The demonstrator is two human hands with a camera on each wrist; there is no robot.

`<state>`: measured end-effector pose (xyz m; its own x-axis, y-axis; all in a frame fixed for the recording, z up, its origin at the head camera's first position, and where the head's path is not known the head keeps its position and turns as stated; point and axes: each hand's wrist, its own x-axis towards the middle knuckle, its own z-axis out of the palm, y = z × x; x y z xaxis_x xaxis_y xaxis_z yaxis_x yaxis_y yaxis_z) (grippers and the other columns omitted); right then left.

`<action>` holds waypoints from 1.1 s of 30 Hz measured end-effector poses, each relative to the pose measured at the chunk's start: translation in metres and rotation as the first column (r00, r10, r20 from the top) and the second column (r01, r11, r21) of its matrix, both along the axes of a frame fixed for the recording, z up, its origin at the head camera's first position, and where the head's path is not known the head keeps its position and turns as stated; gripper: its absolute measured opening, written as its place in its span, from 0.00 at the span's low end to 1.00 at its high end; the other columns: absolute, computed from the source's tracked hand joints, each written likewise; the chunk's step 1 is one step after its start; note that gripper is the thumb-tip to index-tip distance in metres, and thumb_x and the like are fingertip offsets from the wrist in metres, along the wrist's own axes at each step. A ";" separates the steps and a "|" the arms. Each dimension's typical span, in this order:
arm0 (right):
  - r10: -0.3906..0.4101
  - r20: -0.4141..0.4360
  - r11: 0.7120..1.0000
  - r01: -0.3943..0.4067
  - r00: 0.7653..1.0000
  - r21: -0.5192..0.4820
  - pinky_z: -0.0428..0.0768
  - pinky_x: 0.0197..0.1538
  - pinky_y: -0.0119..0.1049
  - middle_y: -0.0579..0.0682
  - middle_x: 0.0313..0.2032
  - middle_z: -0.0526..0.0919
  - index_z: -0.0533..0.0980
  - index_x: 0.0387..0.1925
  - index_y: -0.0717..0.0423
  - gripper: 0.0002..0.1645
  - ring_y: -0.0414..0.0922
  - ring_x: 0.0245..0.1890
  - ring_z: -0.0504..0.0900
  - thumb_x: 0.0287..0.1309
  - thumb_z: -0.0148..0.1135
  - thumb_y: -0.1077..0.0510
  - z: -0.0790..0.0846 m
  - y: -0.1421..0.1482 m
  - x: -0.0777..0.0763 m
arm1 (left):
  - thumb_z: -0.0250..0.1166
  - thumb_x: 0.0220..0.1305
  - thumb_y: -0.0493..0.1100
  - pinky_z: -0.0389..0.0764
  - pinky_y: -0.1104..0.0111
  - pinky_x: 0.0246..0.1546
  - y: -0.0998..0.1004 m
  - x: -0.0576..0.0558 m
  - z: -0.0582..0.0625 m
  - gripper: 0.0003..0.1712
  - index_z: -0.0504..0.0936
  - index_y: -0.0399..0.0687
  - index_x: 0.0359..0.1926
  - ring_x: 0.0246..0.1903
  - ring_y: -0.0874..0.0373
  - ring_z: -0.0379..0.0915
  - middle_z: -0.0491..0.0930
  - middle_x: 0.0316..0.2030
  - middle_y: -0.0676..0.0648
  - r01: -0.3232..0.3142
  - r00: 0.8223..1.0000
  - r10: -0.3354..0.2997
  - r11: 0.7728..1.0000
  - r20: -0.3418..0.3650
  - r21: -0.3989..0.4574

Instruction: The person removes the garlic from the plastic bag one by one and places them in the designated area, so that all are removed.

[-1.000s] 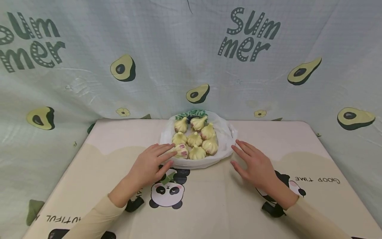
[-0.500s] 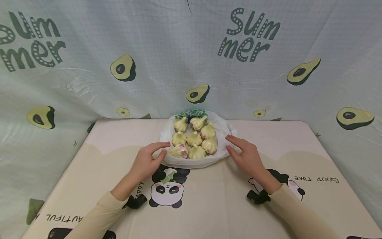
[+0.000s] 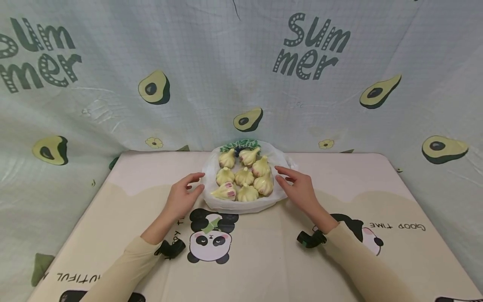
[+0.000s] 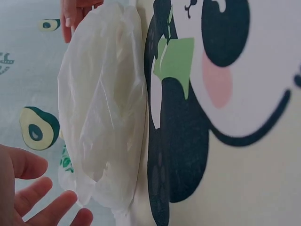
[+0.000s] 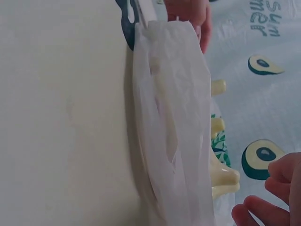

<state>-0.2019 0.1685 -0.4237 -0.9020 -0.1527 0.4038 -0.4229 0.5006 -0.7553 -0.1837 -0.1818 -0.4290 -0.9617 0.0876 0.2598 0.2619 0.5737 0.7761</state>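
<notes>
Several pale yellow garlic bulbs (image 3: 244,177), some tinged purple, sit in a white plastic bag (image 3: 237,206) with its top spread wide on the table. Just off the bag's left side is my left hand (image 3: 182,197), thumb and fingers apart and holding nothing. My right hand (image 3: 300,191) hovers at the bag's right rim, its index finger and thumb overlapping the plastic in the head view. In the right wrist view, the right hand's fingers (image 5: 268,212) are loosely bent beside the bag, and bulb stems (image 5: 223,175) poke past its rim.
A cream and pink table cover (image 3: 249,251) printed with pandas lies under everything. Behind the bag hangs a pale curtain (image 3: 211,84) with avocado prints. Black wrist-worn pieces (image 3: 171,249) show below both hands.
The left hand has drawn back leftward from over the bag's near left edge to beside it. The right hand has moved left, from outside the bag to its right rim.
</notes>
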 end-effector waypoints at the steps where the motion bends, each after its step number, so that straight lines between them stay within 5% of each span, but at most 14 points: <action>1: 0.000 0.010 1.000 0.000 1.000 -0.009 0.79 0.51 0.52 0.57 0.52 0.84 0.81 0.56 0.62 0.20 0.55 0.51 0.83 0.64 0.65 0.59 -0.001 -0.001 -0.001 | 0.62 0.69 0.38 0.72 0.48 0.56 0.000 -0.001 0.000 0.20 0.78 0.40 0.60 0.58 0.43 0.73 0.79 0.58 0.39 -0.004 1.000 0.003 1.000 0.013 0.007; 16: 0.048 0.124 0.996 -0.038 0.991 -0.086 0.80 0.52 0.46 0.55 0.53 0.84 0.81 0.57 0.60 0.19 0.51 0.53 0.82 0.64 0.64 0.64 -0.003 -0.015 -0.013 | 0.61 0.68 0.34 0.74 0.49 0.56 -0.002 -0.008 -0.003 0.23 0.75 0.39 0.63 0.56 0.42 0.75 0.79 0.58 0.39 0.040 0.996 -0.048 0.992 0.074 0.116; 33: 0.058 0.064 0.996 -0.053 0.996 -0.071 0.82 0.46 0.45 0.54 0.43 0.85 0.84 0.43 0.61 0.13 0.51 0.46 0.84 0.56 0.67 0.71 0.001 -0.019 -0.010 | 0.67 0.60 0.29 0.75 0.51 0.54 -0.002 -0.013 -0.007 0.33 0.71 0.40 0.67 0.58 0.43 0.73 0.79 0.58 0.39 0.081 0.990 -0.097 0.985 0.105 0.150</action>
